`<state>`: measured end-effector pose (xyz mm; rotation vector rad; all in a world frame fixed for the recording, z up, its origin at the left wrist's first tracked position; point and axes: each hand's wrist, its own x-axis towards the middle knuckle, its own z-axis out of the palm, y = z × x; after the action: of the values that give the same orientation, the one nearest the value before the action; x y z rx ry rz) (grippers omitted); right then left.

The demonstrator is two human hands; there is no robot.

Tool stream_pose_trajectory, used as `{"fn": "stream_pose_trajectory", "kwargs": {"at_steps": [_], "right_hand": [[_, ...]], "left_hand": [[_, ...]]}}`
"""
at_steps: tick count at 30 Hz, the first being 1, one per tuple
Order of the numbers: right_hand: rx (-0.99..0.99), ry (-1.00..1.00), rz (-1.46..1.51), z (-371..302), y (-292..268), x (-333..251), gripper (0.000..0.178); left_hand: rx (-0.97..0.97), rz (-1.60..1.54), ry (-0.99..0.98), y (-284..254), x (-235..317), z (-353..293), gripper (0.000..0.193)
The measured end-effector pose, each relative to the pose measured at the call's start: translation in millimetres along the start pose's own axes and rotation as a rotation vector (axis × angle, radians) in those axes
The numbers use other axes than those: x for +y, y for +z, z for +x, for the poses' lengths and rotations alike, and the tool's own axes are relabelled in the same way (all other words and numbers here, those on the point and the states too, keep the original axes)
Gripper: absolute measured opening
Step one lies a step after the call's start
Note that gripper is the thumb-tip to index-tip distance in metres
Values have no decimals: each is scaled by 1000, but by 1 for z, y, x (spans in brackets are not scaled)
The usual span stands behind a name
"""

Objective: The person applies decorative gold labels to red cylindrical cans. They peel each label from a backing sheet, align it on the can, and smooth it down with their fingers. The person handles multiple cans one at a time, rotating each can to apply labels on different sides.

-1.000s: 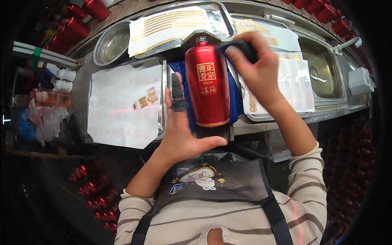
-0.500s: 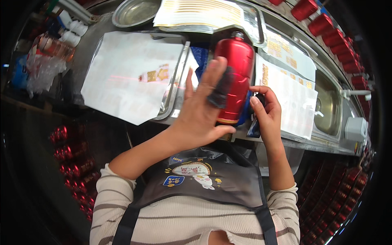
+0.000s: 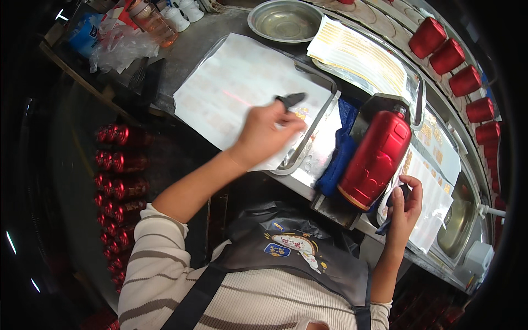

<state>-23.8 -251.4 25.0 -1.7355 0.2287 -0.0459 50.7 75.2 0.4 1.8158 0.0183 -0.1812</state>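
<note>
My left hand point(image 3: 269, 129), a black covering on one finger, is over the white decal sheet point(image 3: 231, 82) beside small gold decals point(image 3: 301, 113). Its fingertips are somewhat blurred but look apart, with nothing visible held. A glossy red bottle point(image 3: 377, 157) lies tilted in a dark metal cradle point(image 3: 352, 217), its neck at the far end, next to a blue cloth point(image 3: 336, 162). Beside the bottle's right side, my right hand point(image 3: 406, 206) is closed, its fingers bent around something dark; a dark bluish strip point(image 3: 383, 226) shows below them.
A round metal bowl point(image 3: 286, 22) and a tray of gold-striped sheets point(image 3: 357, 55) stand at the back. More decal sheets point(image 3: 423, 203) lie right, by a sink point(image 3: 456, 223). Red bottles point(image 3: 465, 80) line the far right; several stacked bottles point(image 3: 124, 162) fill the lower left.
My left hand has left the bottle and moved left onto the white sheet. The view has turned, so the bottle appears lower and farther right. My right hand stays beside it.
</note>
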Motion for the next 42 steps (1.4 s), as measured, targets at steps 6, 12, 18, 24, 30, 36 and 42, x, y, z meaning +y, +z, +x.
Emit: {"fn": "stream_pose_trajectory", "kwargs": {"at_steps": [6, 12, 18, 24, 30, 36, 42], "right_hand": [[4, 56, 22, 6, 0, 2, 26], [-9, 75, 5, 7, 0, 7, 27], [6, 88, 32, 10, -3, 13, 29], [77, 116, -44, 5, -20, 18, 29], [47, 136, -21, 10, -13, 12, 29], [69, 134, 9, 6, -14, 12, 28], [76, 150, 36, -6, -14, 9, 25]], "left_hand": [[303, 958, 98, -49, -26, 31, 53], [387, 1066, 96, -90, -39, 80, 74], [496, 1135, 154, -140, -55, 157, 68], [243, 1212, 54, -137, -37, 143, 99], [241, 1171, 29, -134, -51, 146, 109], [258, 931, 254, -179, -62, 207, 61], [228, 330, 249, -199, -89, 218, 19]]}}
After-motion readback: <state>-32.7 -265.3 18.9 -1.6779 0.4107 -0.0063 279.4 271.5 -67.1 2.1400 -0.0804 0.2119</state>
